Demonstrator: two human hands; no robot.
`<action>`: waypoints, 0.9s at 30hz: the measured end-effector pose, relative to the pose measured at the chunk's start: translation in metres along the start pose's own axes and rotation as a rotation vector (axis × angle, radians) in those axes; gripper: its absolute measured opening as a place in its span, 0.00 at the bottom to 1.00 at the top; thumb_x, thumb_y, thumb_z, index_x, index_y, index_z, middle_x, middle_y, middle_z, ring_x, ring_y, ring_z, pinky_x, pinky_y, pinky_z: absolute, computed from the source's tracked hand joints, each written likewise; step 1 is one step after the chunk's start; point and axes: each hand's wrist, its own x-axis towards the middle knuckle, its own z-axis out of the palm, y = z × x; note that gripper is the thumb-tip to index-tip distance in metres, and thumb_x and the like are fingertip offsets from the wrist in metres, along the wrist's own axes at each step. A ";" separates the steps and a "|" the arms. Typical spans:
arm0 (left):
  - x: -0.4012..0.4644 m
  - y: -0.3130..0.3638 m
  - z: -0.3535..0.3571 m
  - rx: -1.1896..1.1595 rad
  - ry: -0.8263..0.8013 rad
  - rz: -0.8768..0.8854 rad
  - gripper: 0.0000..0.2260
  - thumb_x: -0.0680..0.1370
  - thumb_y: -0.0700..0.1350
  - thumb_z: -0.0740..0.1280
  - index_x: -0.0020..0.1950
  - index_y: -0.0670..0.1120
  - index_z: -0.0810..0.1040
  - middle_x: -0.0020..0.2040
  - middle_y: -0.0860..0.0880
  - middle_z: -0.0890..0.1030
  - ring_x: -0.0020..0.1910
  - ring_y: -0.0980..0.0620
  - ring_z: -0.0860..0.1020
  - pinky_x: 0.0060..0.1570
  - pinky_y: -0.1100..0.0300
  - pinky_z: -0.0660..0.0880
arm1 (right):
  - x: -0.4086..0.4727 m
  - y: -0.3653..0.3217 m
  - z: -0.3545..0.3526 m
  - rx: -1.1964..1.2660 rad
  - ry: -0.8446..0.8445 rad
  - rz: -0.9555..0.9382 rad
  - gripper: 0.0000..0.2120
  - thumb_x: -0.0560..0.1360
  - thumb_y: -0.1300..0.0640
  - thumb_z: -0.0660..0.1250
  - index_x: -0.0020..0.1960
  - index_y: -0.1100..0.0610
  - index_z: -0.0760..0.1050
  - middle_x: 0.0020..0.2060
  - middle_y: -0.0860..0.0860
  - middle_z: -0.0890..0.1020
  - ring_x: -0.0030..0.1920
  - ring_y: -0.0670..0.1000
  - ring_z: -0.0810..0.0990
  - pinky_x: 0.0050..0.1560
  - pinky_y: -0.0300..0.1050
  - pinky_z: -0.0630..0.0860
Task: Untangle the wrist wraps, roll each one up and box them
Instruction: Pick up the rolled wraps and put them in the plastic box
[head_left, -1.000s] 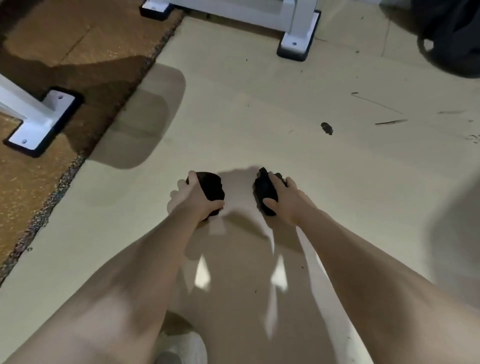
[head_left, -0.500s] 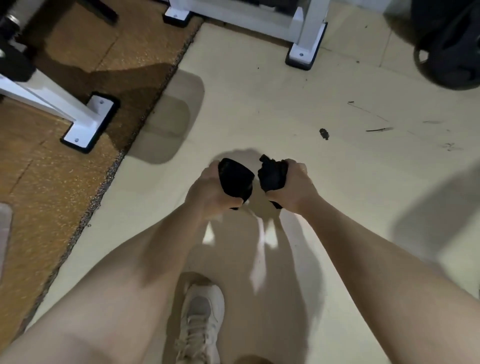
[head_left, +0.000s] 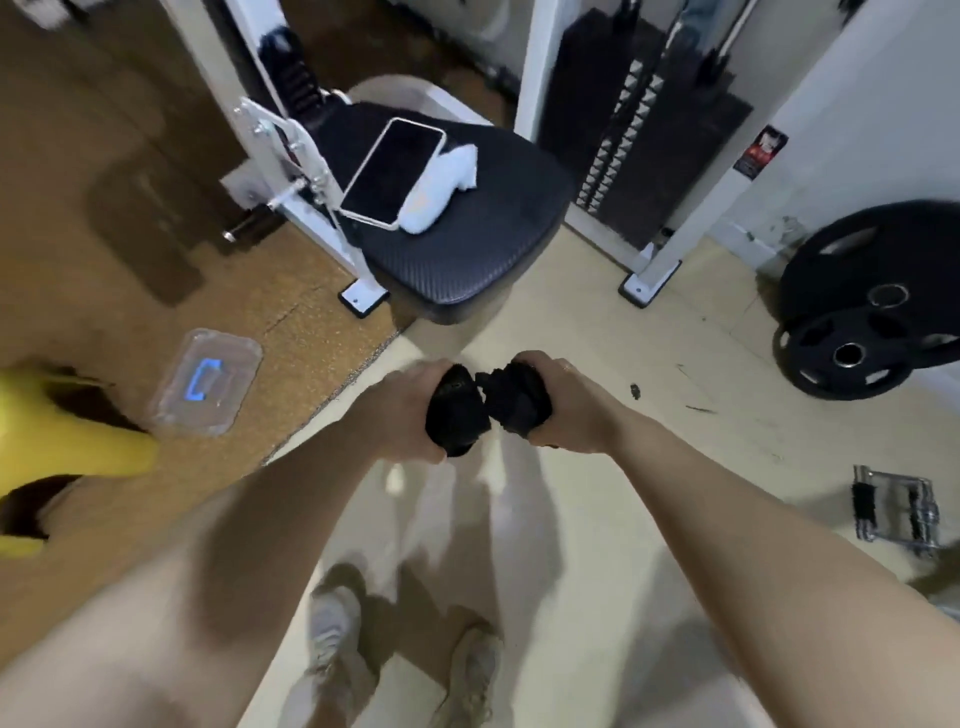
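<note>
My left hand grips a rolled black wrist wrap, held out in front of me above the beige floor. My right hand grips a second black wrist wrap, looser and more crumpled. The two wraps touch each other in the middle. A clear plastic box lid or box with a blue handle lies on the brown mat to the left, well apart from both hands.
A black padded machine seat ahead carries a phone and a white cloth. Weight plates lean at the right. A metal handle lies on the floor lower right. Something yellow is at the left edge.
The view has lifted, bringing the seat, box and plates into sight. My hands have come together so the two wraps now touch.
</note>
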 end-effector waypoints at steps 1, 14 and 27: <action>-0.017 -0.007 -0.015 0.000 0.004 -0.019 0.37 0.54 0.56 0.70 0.63 0.59 0.66 0.56 0.56 0.75 0.54 0.51 0.75 0.50 0.52 0.76 | -0.001 -0.024 -0.001 -0.024 -0.021 -0.031 0.31 0.63 0.55 0.70 0.65 0.48 0.65 0.53 0.53 0.73 0.48 0.54 0.77 0.38 0.44 0.75; -0.230 -0.263 -0.164 0.101 0.251 -0.374 0.47 0.63 0.50 0.76 0.76 0.55 0.54 0.71 0.52 0.66 0.65 0.46 0.70 0.57 0.51 0.74 | 0.096 -0.345 0.174 -0.282 -0.165 -0.365 0.37 0.57 0.51 0.72 0.62 0.36 0.62 0.51 0.51 0.74 0.47 0.56 0.78 0.42 0.57 0.80; -0.379 -0.577 -0.254 -0.196 0.421 -0.715 0.45 0.65 0.50 0.77 0.76 0.51 0.55 0.66 0.49 0.70 0.60 0.45 0.74 0.48 0.53 0.75 | 0.198 -0.612 0.414 -0.263 -0.204 -0.293 0.36 0.67 0.54 0.74 0.69 0.52 0.59 0.56 0.56 0.75 0.51 0.58 0.77 0.50 0.53 0.77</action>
